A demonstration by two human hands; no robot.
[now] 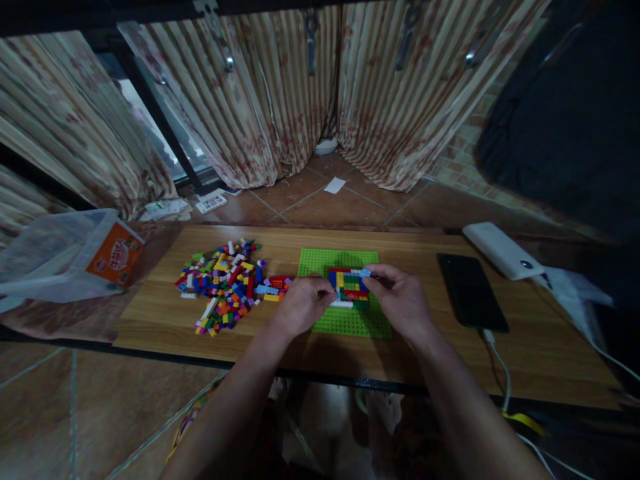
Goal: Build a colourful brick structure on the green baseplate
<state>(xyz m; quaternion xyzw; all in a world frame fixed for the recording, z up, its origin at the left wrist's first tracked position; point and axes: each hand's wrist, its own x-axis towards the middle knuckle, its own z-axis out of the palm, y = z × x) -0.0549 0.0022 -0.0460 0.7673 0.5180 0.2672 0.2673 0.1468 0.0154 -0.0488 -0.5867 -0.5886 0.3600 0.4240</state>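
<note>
A green baseplate (345, 325) lies on the wooden table, carrying a small rectangular build of toy bricks (346, 276) in red, yellow, blue, green and white. At the build's right back corner, my right hand (403, 300) pinches a light blue brick (366, 273) between thumb and fingers. My left hand (305, 303) is closed in a pinch at the build's left front side, beside a white brick (343, 305). What its fingertips hold, if anything, is too small to make out.
Left of the baseplate spreads a heap of loose coloured bricks (225, 283). A clear plastic tub (55, 250) with an orange label stands at the far left. On the right lie a black phone (470, 290) with a cable and a white power bank (503, 250).
</note>
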